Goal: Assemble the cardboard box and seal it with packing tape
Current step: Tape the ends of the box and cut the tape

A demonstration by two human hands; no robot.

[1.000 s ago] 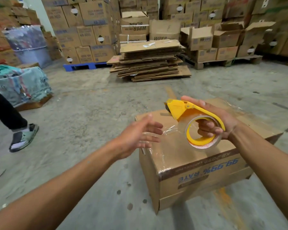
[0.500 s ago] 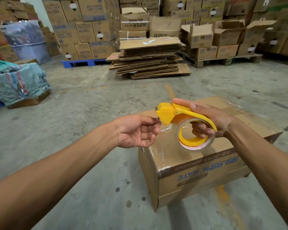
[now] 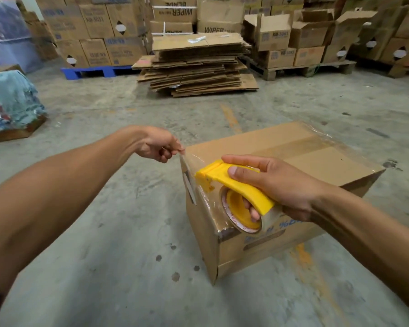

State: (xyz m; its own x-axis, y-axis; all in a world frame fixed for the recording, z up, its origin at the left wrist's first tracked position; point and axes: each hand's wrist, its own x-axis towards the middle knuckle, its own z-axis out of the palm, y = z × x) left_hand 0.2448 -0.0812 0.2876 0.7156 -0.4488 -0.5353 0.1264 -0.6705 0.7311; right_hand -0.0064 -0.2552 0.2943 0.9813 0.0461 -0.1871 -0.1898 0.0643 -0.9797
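A closed cardboard box (image 3: pixel 316 161) sits on the concrete floor, its top flaps down and clear tape along the seam. My right hand (image 3: pixel 276 185) grips a yellow tape dispenser (image 3: pixel 236 185) with a roll of clear packing tape, held over the box's near left corner. My left hand (image 3: pixel 158 145) pinches the free end of the clear tape (image 3: pixel 187 166) at the box's upper left edge. A stretch of tape runs from my left fingers to the dispenser's mouth. Blue print on the box's front face is partly hidden by the roll.
A pile of flattened cardboard (image 3: pixel 196 64) lies on the floor straight ahead. Stacked boxes on a blue pallet (image 3: pixel 92 72) and on a wooden pallet (image 3: pixel 305 69) line the back. A cloth-covered bundle (image 3: pixel 10 102) sits at left. Bare concrete surrounds the box.
My left hand took hold of the tape end and drew it out to the left. My right hand lowered the dispenser toward the box's near corner. The view shifted downward.
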